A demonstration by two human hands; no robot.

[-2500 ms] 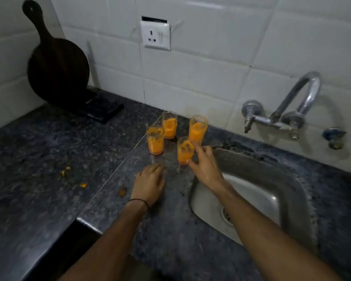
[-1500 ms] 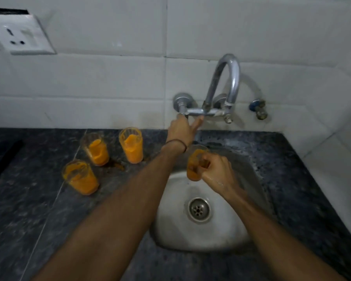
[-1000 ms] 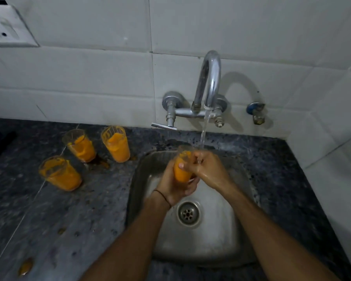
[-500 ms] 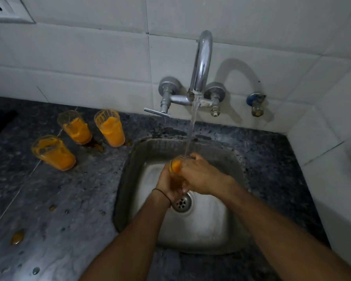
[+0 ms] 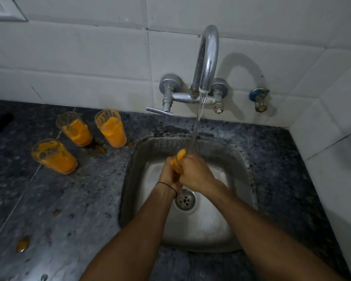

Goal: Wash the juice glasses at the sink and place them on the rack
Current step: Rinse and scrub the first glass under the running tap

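Both hands are wrapped around one juice glass (image 5: pixel 178 162) at the centre of the frame, over the sink (image 5: pixel 239 159). The left hand (image 5: pixel 168 175) cups it from below and the right hand (image 5: pixel 195 173) closes over the top, so only an orange sliver shows between them. Water from the tap (image 5: pixel 208 57) runs onto the rim. Three more glasses (image 5: pixel 109 130) with orange dregs stand on the desk (image 5: pixel 69 209) at left centre, tilted by the lens. A wall socket (image 5: pixel 0 11) is cut off at upper left.
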